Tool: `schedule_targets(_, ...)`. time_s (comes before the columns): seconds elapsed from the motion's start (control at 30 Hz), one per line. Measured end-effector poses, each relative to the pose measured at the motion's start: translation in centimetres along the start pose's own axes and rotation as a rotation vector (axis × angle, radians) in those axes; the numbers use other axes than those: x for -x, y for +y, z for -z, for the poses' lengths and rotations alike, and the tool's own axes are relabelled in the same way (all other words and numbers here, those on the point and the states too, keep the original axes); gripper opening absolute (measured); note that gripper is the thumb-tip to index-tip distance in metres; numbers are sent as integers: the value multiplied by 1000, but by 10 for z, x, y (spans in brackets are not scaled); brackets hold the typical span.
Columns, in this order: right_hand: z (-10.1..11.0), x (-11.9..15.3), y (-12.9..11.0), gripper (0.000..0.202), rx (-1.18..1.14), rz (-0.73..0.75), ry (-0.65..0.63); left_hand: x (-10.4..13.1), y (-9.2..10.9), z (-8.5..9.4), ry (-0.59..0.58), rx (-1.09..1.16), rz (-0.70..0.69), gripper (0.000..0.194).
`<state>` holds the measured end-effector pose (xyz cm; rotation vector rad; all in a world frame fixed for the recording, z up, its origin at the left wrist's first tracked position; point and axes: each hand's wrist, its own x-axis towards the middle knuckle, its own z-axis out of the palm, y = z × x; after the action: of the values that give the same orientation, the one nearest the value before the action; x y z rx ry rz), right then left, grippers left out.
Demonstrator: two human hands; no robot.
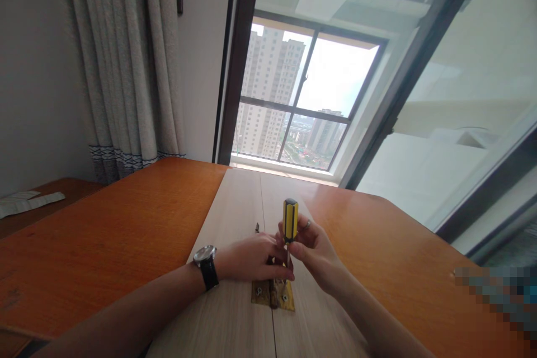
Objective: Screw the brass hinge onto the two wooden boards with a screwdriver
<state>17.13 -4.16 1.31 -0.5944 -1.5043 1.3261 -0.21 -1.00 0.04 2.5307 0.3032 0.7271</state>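
A screwdriver [290, 222] with a yellow and black handle stands nearly upright, tip down, over a brass-coloured hinge [273, 297]. My right hand [316, 251] is closed on its handle, fingertips and thumb around the lower part. Reaching in from the left, my left hand [262, 257] has its thumb and fingers closed about the lower shaft; what they pinch at the tip is hidden. The hinge lies across the seam of two pale wood boards [235, 218], with screw heads showing in its near part. Its far part is under my left hand.
A small dark metal piece [257, 227] stands on the boards beyond my left hand. The boards lie on an orange-brown wooden table [168, 224]. Paper strips [33, 204] rest on a lower surface at far left. A grey curtain [126, 67] and framed window [310, 89] are behind.
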Motion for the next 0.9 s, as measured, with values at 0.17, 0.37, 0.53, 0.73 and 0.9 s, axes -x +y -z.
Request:
schedule_targets(0.17, 8, -2, 1, 39, -34, 3, -31, 0, -1, -1, -15, 30, -36, 17)
schedule_targets(0.37, 14, -3, 3, 32, -125, -95, -29, 0, -5, -3, 9, -24, -54, 21)
schedule_targets(0.53, 10, -3, 1, 30, -232, -134, -66, 0, -7, -4, 5, -35, -51, 26)
schedule_targets(0.73, 7, -3, 2, 43, -164, -58, -64, 0, -11, -6, -24, -35, -71, 25)
schedule_targets(0.9, 6, -4, 2, 39, -91, -46, -65, -1, -13, -6, -13, -31, -107, 26)
